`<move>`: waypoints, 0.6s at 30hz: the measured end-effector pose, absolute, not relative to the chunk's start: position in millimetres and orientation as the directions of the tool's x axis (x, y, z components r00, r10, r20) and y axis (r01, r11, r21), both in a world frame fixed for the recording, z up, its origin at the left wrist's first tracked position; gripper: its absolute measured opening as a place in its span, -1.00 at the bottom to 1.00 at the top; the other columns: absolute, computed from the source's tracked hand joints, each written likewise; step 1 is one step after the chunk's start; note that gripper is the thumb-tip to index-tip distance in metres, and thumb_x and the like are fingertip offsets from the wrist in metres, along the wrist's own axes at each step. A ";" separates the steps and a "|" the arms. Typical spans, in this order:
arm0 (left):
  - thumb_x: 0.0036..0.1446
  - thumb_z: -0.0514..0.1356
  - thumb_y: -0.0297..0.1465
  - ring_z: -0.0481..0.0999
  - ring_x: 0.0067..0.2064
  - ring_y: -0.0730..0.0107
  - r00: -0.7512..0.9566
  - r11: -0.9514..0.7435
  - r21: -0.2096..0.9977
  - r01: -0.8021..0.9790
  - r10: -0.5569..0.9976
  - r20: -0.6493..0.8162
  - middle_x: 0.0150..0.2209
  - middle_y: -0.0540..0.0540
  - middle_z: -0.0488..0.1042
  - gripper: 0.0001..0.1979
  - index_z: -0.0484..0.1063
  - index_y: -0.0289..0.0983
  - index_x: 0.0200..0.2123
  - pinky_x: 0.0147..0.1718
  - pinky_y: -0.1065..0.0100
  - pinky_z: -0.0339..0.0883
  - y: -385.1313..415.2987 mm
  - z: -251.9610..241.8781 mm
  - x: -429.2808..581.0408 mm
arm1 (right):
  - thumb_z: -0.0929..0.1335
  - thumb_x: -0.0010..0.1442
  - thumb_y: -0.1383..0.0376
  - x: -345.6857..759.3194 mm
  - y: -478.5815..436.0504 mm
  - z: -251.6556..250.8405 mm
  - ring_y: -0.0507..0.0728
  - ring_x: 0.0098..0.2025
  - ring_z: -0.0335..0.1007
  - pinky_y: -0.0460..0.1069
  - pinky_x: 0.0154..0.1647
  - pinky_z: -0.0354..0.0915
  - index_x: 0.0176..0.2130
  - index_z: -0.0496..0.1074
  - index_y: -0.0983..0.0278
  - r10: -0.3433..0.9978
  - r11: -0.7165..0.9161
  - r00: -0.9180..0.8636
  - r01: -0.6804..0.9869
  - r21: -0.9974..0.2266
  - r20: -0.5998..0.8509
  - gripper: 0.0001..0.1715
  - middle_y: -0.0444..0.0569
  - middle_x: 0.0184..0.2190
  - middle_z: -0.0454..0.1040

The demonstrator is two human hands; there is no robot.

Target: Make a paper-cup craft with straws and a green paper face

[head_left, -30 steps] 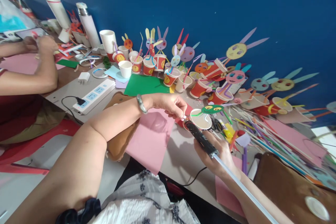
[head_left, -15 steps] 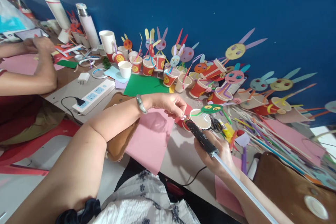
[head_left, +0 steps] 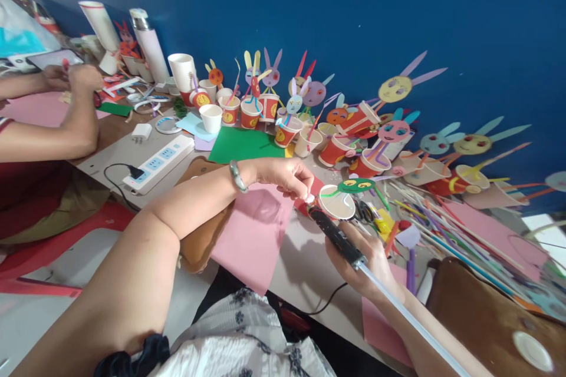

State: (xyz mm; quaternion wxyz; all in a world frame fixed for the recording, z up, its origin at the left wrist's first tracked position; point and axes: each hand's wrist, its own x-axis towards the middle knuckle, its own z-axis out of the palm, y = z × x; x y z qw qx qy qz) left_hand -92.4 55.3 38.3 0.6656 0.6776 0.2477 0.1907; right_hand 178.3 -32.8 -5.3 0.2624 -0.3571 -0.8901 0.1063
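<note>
My left hand [head_left: 289,179] pinches a small pale paper piece [head_left: 310,198] between thumb and fingertips. What shape the piece has is too small to tell. A black glue gun [head_left: 335,238] is gripped in my right hand [head_left: 370,254], its nozzle just below the paper piece. From the gun's rear a long clear glue stick [head_left: 409,311] runs back along my forearm. Right beyond the nozzle stands a paper cup [head_left: 338,206] with a green paper face [head_left: 356,185] on bent pipe-cleaner-like strips. Under my left wrist lies a pink paper sheet [head_left: 254,235].
Several cup figures with paper ears, such as a yellow one [head_left: 395,89], line the blue wall. A power strip [head_left: 161,162] lies at left, scissors [head_left: 365,211] by the cup. Coloured sticks [head_left: 469,241] spread at right. A co-worker's arm [head_left: 73,121] rests at far left.
The glue gun's nozzle has shifted slightly left and down. More of the pale piece's flat side now shows. At far left, the co-worker's hands have moved a little.
</note>
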 end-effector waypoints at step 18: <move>-0.03 0.41 -0.29 0.31 -0.56 0.56 0.789 0.040 0.996 0.082 0.608 -0.090 -0.57 -0.03 0.45 -0.78 0.55 -0.34 -0.48 -0.57 0.46 0.08 40.6 47.2 -84.7 | 0.41 0.11 0.37 165.1 -36.9 -1.1 0.19 -0.28 0.46 0.02 -0.28 0.26 -0.19 0.36 0.24 0.508 0.842 -0.859 0.511 -0.174 -0.063 -0.77 -0.01 -0.29 0.51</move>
